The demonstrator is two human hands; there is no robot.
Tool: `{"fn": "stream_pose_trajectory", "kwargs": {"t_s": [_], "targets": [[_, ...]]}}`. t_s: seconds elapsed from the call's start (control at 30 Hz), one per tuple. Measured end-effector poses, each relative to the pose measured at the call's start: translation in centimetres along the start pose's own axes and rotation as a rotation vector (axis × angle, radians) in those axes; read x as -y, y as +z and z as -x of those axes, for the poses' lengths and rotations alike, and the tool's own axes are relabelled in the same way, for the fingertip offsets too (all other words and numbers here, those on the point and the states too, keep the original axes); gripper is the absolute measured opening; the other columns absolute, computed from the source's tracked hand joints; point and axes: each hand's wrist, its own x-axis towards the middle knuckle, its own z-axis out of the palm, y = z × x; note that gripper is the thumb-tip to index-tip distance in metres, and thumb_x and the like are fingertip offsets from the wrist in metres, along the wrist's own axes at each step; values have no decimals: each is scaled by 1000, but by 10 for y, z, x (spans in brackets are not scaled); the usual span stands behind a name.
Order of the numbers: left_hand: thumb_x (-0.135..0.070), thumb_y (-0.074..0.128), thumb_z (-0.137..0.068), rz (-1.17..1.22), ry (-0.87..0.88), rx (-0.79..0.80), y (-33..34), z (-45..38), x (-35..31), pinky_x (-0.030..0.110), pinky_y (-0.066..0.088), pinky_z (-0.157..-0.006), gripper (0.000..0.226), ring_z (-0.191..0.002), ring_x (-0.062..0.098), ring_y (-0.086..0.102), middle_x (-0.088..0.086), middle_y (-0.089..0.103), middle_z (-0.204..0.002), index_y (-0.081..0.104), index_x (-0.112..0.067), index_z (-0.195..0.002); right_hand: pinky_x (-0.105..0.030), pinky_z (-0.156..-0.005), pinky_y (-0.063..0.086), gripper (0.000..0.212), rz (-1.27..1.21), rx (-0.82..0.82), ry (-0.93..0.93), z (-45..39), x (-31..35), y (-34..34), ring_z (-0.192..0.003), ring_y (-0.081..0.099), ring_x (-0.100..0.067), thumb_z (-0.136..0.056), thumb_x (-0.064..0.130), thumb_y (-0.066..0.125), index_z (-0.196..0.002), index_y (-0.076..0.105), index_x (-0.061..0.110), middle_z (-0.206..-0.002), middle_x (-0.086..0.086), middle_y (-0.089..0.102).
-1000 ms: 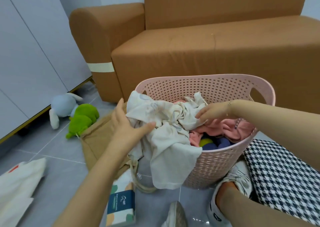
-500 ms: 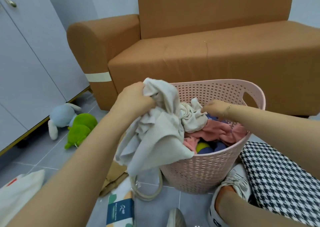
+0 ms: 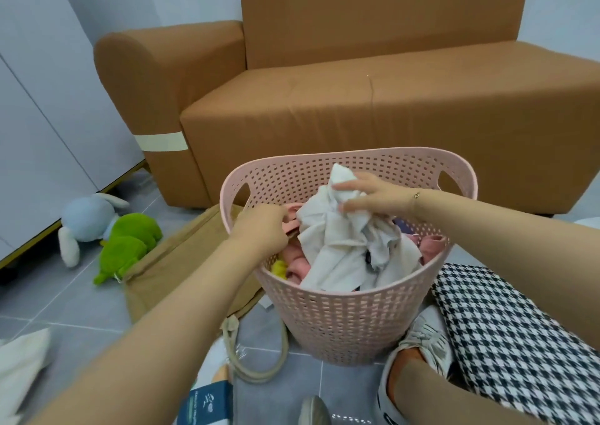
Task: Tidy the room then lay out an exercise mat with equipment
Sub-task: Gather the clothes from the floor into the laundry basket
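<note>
A pink perforated laundry basket (image 3: pixel 350 324) stands on the grey tile floor in front of a brown sofa. A crumpled cream cloth (image 3: pixel 337 249) lies on top of the clothes inside it, over pink garments (image 3: pixel 293 264). My right hand (image 3: pixel 367 196) grips the upper part of the cream cloth above the basket's middle. My left hand (image 3: pixel 261 228) is inside the basket at its left side, fingers curled on the pink clothing beside the cloth.
The brown sofa (image 3: pixel 357 100) fills the back. A blue plush (image 3: pixel 86 218) and a green plush (image 3: pixel 125 246) lie on the floor at left beside a tan bag (image 3: pixel 181 262). A houndstooth cushion (image 3: pixel 516 343) lies at right; a white cabinet (image 3: pixel 39 116) stands left.
The cream cloth, which hung over the basket's near left rim, is now fully inside. My left hand lifted it in, let go and moved onto the pink clothes.
</note>
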Motion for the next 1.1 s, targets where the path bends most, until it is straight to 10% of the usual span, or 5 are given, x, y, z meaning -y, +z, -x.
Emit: {"fn": "stream_pose_trajectory", "kwargs": {"t_s": [0.17, 0.47, 0.67, 0.83, 1.1], "targets": [[-26, 54, -88, 44, -8, -85, 0, 3, -2, 31, 50, -68, 17, -85, 17, 60, -3, 67, -95, 66, -23, -101, -46, -106, 38, 111, 666, 311, 151, 12, 4, 25, -136, 25, -33, -64, 38, 84, -143, 8, 52, -153, -3, 2], [-13, 54, -80, 33, 24, -184, 5, 6, 1, 34, 52, -73, 22, -89, 28, 61, 6, 66, -96, 67, -15, -97, -36, -65, 46, 50, 814, -551, 18, 15, 35, -58, -79, 51, -30, -76, 15, 66, -122, 50, 26, -114, -10, 44], [-10, 52, -81, 41, 14, -161, 8, 6, 0, 33, 51, -73, 24, -90, 27, 60, 6, 66, -99, 65, -14, -100, -35, -101, 44, 76, 1079, 612, 550, 1, -27, 9, -128, 45, -26, -83, 36, 67, -147, 29, 22, -149, -6, 37], [-8, 49, -82, 111, 9, -237, 8, 5, 3, 32, 47, -68, 26, -88, 27, 61, 4, 66, -96, 64, -16, -101, -43, -109, 38, 136, 637, 682, 859, -12, -26, 14, -141, 29, -27, -37, 38, 96, -150, 22, 27, -158, -6, 19], [-9, 50, -82, 159, -16, -325, 5, 4, 11, 30, 43, -65, 22, -88, 28, 59, 6, 65, -96, 64, -13, -97, -28, -96, 46, 78, 518, 768, 679, 26, -1, 39, -131, 43, -30, -88, -14, 47, -152, 14, 16, -154, -12, 22]]}}
